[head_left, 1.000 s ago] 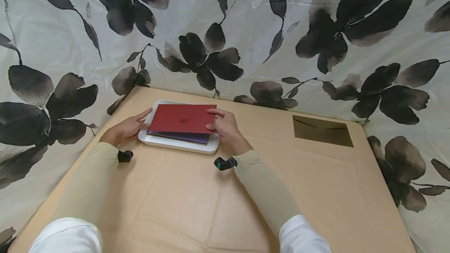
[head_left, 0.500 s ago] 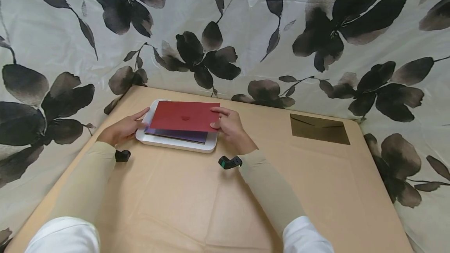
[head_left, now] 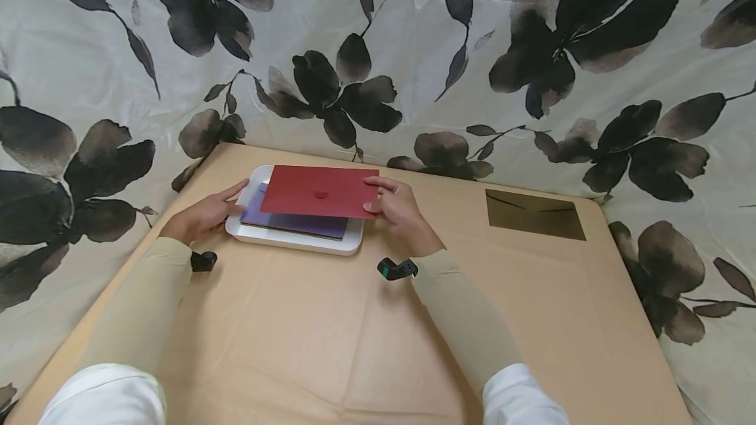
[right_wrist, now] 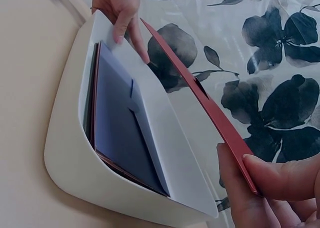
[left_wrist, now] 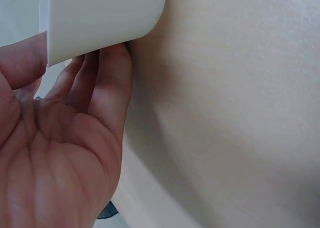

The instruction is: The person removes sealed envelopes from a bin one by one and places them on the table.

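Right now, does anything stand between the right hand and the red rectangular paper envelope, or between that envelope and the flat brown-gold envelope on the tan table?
Nothing visible does: the right hand pinches the red envelope at its right edge, and beyond that hand only tan table shows before the brown-gold envelope.

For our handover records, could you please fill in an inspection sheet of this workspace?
Surface: beige tabletop, creased.
Job's things: red envelope raised above the white tray; purple envelope lying in the tray, other flat edges under it; gold-brown envelope lying on the tabletop, to the right.
Clutter: nothing seen.
Hands: left hand holds the tray's left end; right hand pinches the red envelope's right end.
Cables: nothing seen.
Surroundings: floral-patterned sheet behind and beside the tabletop.
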Motion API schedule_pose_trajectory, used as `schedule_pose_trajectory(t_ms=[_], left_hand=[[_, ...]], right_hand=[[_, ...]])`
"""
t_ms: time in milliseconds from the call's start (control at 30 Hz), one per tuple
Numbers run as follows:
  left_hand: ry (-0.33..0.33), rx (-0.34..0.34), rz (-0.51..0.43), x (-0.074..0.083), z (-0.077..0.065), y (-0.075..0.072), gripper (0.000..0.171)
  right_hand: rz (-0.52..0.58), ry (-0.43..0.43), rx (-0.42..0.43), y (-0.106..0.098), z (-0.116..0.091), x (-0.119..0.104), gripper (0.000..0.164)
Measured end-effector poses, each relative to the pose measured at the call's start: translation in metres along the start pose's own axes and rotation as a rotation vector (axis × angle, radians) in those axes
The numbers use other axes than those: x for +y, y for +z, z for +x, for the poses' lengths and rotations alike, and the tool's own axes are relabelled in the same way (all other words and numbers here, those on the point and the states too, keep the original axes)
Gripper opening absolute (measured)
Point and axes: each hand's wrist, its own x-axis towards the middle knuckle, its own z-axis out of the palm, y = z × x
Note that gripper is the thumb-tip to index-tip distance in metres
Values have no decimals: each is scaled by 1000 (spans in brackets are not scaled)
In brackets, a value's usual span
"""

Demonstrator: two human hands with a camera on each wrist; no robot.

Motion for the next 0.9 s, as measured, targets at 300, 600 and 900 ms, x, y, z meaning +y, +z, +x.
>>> schedule_pose_trajectory(t_ms=[300, 600, 900], left_hand=[[-5, -8, -32, 0, 0, 1, 79], [18, -4, 3, 0, 0, 0, 80], [18, -10, -35, 0, -1, 2, 80]], right_hand=[[-16, 9, 15, -12, -1, -4, 60], [-24, 17, 26, -23, -2, -5, 60], [-37, 33, 34, -34, -1, -7, 58]])
